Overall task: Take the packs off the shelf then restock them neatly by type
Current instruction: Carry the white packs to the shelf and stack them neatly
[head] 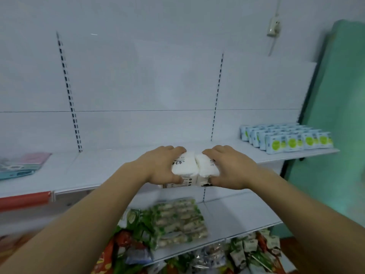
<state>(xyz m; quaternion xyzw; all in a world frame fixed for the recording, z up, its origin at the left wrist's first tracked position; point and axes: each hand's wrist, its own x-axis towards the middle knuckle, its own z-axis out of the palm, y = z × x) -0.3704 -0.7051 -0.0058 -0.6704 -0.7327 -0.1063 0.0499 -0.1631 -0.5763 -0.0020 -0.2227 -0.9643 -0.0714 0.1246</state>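
Two white tissue packs stand side by side at the front edge of the white upper shelf [110, 171]. My left hand [160, 165] grips the left white pack [184, 167] from above. My right hand [230, 167] grips the right white pack [206, 168] the same way. The packs touch each other in the middle. Their lower parts carry dark print. My fingers cover the tops and outer sides of both packs.
Rows of blue and green packs [286, 138] stand at the shelf's right end. Pink and teal flat packs [21, 165] lie at the left. A green snack bag [177, 220] rests on the lower shelf [237, 214], with mixed packs [252, 252] below. A green curtain [335, 125] hangs at right.
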